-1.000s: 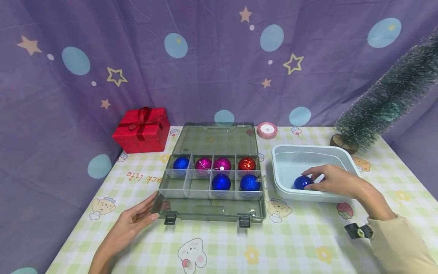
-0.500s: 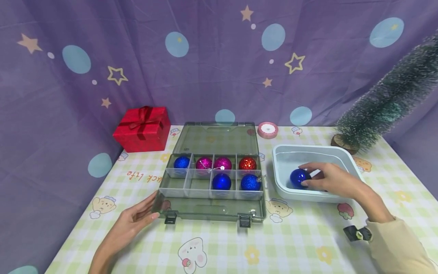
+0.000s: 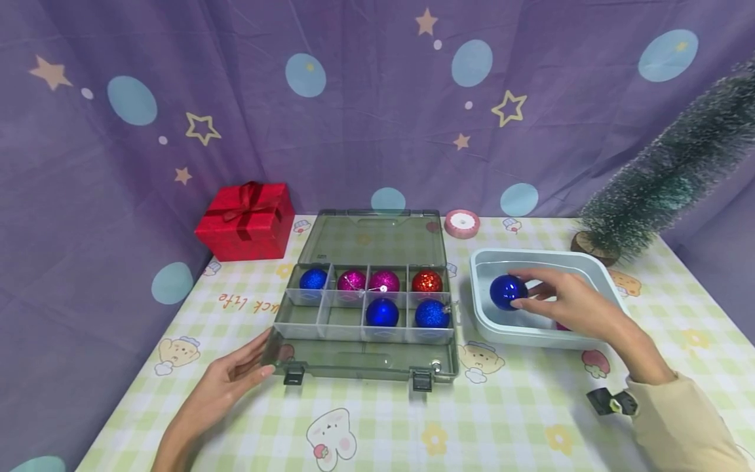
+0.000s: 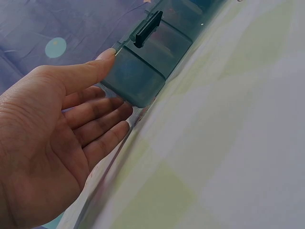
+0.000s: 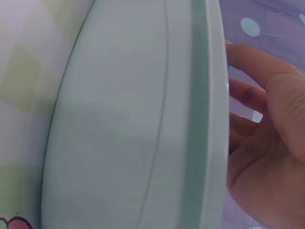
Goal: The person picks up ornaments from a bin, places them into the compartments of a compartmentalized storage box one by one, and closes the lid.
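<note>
A shiny blue Christmas ball (image 3: 508,292) is pinched between the thumb and fingers of my right hand (image 3: 569,305), over the left part of the pale blue tub (image 3: 545,337). In the right wrist view the tub wall hides the ball and fingertips. My left hand (image 3: 227,380) touches the front left corner of a smoky divided plastic box (image 3: 354,366), its fingers extended along the side in the left wrist view. The box lid is up. Its back row holds blue, magenta and red glitter balls (image 3: 426,283); in the row before it sit two blue balls (image 3: 382,314) on the right.
Behind the tub a small frosted tree (image 3: 660,190) leans right on a wooden base. A pink ribbon roll (image 3: 462,223) lies near the box lid. At the back left stands a red gift box (image 3: 246,223). Something magenta (image 3: 562,326) shows inside the tub.
My right hand has raised the blue ball from the tub's floor and moved it slightly left. Something magenta has come into view beneath that hand. The left hand stays at the box corner.
</note>
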Demonstrator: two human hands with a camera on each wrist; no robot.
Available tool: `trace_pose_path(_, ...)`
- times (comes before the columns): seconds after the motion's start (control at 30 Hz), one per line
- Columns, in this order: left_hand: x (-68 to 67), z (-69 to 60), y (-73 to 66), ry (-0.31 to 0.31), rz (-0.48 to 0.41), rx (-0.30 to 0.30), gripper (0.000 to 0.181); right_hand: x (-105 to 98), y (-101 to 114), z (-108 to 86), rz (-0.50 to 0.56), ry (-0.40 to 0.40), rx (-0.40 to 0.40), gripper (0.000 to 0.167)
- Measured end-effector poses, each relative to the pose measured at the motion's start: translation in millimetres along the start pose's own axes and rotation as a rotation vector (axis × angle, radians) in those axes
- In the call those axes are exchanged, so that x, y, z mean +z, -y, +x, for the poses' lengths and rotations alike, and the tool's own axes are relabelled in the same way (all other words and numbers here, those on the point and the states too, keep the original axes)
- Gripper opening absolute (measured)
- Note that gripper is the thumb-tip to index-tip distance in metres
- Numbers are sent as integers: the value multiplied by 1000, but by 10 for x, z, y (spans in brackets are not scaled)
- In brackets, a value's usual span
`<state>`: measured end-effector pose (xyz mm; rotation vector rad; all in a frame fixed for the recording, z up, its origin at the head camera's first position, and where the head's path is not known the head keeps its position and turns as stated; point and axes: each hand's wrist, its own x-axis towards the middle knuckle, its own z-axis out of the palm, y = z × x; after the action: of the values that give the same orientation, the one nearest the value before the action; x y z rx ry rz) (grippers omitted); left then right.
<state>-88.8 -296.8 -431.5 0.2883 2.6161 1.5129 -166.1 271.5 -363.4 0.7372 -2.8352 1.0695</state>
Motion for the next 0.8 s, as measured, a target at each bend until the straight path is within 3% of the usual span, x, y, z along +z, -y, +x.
trace_pose_path(0.3,-8,3,8,3,-8,21,63,11,140,66,-69,-56,-39,53)
trace_pose_path(0.8,-11,2,-8,4,-2,20,64,69,345,219,-41,-64,-98,52)
